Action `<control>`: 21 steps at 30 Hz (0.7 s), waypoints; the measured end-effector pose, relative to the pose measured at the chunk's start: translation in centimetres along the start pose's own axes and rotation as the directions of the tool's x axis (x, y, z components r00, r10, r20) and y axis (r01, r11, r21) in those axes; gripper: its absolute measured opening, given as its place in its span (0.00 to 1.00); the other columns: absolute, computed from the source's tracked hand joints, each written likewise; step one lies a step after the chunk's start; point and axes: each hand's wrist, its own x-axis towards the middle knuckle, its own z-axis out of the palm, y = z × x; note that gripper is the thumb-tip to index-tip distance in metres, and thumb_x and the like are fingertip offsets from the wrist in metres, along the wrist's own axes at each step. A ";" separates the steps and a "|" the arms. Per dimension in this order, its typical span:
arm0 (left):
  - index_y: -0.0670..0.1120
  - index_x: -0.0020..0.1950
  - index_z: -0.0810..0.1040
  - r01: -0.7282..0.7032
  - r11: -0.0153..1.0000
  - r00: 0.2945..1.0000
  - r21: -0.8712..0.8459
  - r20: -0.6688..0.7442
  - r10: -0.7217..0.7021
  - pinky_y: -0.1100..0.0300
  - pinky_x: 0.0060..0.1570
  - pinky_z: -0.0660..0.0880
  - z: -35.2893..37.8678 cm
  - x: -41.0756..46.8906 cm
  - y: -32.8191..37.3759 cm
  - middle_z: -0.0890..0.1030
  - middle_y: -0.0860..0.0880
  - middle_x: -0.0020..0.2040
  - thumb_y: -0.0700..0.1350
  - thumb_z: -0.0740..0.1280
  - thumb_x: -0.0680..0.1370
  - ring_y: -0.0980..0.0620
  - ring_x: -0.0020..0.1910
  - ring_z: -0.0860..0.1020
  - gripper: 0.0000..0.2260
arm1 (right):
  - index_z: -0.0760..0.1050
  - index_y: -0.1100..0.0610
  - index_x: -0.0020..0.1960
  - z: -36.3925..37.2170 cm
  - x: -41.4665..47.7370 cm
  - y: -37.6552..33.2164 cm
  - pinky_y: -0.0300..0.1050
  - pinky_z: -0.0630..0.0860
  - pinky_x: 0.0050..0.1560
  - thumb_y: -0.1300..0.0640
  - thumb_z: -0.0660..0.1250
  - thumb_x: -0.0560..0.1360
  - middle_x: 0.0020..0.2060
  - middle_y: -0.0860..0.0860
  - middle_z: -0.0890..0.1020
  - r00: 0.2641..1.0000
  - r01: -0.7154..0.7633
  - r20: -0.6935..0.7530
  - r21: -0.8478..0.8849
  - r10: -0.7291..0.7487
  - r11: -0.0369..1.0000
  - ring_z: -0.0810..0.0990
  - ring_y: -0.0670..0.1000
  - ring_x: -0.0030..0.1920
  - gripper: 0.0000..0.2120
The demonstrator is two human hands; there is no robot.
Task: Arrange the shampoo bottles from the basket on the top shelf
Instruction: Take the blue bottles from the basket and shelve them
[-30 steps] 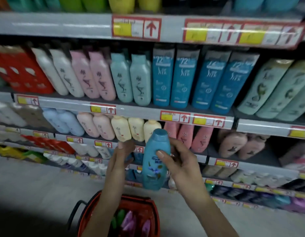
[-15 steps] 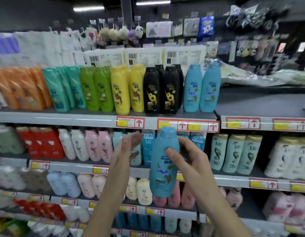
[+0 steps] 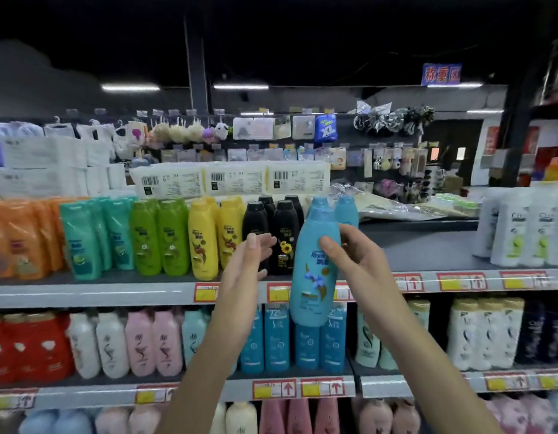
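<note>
Right hand [image 3: 356, 261]: grips the blue shampoo bottle [image 3: 312, 277] by its upper half, thumb [image 3: 329, 245] pressed across the front and the other fingers curled round its right side.
Blue shampoo bottle: upright, cap uppermost and label facing the camera, held in the air in front of the top shelf [image 3: 83, 292]; its base hangs lower than the shelf's front edge.
Left hand [image 3: 249, 261]: spread, fingers straight, palm turned toward the bottle, just beside it on the left and not touching it.
Matching bottles [image 3: 346, 211]: two blue ones of the same kind stand on the top shelf right behind the held bottle's cap.
Rest of the row: leftward from them stand black bottles [image 3: 284, 236], yellow bottles [image 3: 204, 239], green bottles [image 3: 158, 236], teal bottles [image 3: 83, 242] and orange bottles [image 3: 18, 239].
Bare shelf surface [image 3: 421, 245]: lies right of the blue pair, with white bottles [image 3: 518, 230] at its far end.
Shelf edge: carries red-and-yellow price tags [image 3: 462, 281].
Shelf below: red, white, pink and blue packs [image 3: 276, 339] stand in a row.
</note>
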 end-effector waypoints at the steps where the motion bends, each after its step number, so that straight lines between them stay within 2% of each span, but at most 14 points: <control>1: 0.57 0.63 0.77 -0.002 1.000 1.000 0.004 0.005 0.002 0.53 0.68 0.72 0.2 0.3 0.1 0.80 0.59 0.63 0.66 0.52 0.76 0.63 0.64 0.77 0.24 | 0.79 0.50 0.59 -0.6 1.1 0.2 0.36 0.78 0.47 0.50 0.68 0.77 0.49 0.46 0.85 1.000 0.002 -0.013 -0.017 -0.002 1.000 0.84 0.46 0.50 0.11; 5: 0.57 0.64 0.76 -0.017 1.000 1.000 0.024 0.005 0.016 0.52 0.70 0.71 0.8 1.8 0.4 0.80 0.60 0.63 0.66 0.52 0.77 0.64 0.64 0.76 0.24 | 0.78 0.50 0.60 -2.6 6.1 2.5 0.41 0.80 0.47 0.52 0.68 0.78 0.50 0.45 0.85 0.998 -0.009 -0.068 -0.119 0.001 0.993 0.83 0.48 0.49 0.10; 7: 0.57 0.64 0.76 -0.020 0.999 1.000 0.025 0.001 0.020 0.52 0.70 0.70 1.0 2.5 0.4 0.80 0.60 0.63 0.65 0.52 0.78 0.64 0.64 0.76 0.23 | 0.77 0.52 0.61 -3.4 8.1 4.1 0.47 0.81 0.50 0.53 0.68 0.78 0.52 0.49 0.84 0.996 -0.028 -0.087 -0.159 0.015 0.987 0.83 0.51 0.51 0.11; 9: 0.57 0.64 0.77 -0.030 0.999 1.000 0.032 -0.007 0.030 0.52 0.70 0.70 1.1 3.1 0.4 0.80 0.60 0.62 0.65 0.52 0.78 0.64 0.64 0.76 0.23 | 0.76 0.54 0.62 -3.9 9.7 5.9 0.49 0.80 0.52 0.56 0.68 0.79 0.53 0.52 0.83 0.996 -0.033 -0.092 -0.190 0.016 0.981 0.83 0.53 0.52 0.12; 11: 0.57 0.63 0.77 -0.037 0.999 0.999 0.041 -0.018 0.037 0.52 0.70 0.71 1.0 3.7 0.4 0.80 0.61 0.62 0.65 0.52 0.78 0.64 0.63 0.76 0.23 | 0.76 0.54 0.62 -4.0 10.6 7.5 0.47 0.80 0.53 0.57 0.68 0.79 0.52 0.51 0.83 0.995 -0.035 -0.101 -0.201 0.015 0.979 0.82 0.50 0.52 0.12; 14: 0.60 0.64 0.76 -0.037 0.997 0.999 0.070 -0.021 0.038 0.55 0.69 0.70 0.8 4.2 0.2 0.80 0.63 0.62 0.65 0.52 0.77 0.66 0.63 0.76 0.22 | 0.75 0.49 0.61 -4.2 11.1 9.2 0.41 0.78 0.53 0.57 0.69 0.78 0.50 0.43 0.82 0.994 -0.046 -0.107 -0.203 0.024 0.978 0.81 0.40 0.50 0.12; 21: 0.60 0.65 0.75 -0.035 0.993 0.999 0.110 -0.023 0.038 0.53 0.70 0.69 1.2 4.3 -0.2 0.79 0.64 0.63 0.65 0.51 0.79 0.66 0.64 0.75 0.22 | 0.76 0.51 0.62 -4.4 11.6 10.3 0.42 0.78 0.53 0.57 0.68 0.78 0.52 0.43 0.83 0.993 -0.035 -0.114 -0.212 0.011 0.977 0.82 0.41 0.51 0.13</control>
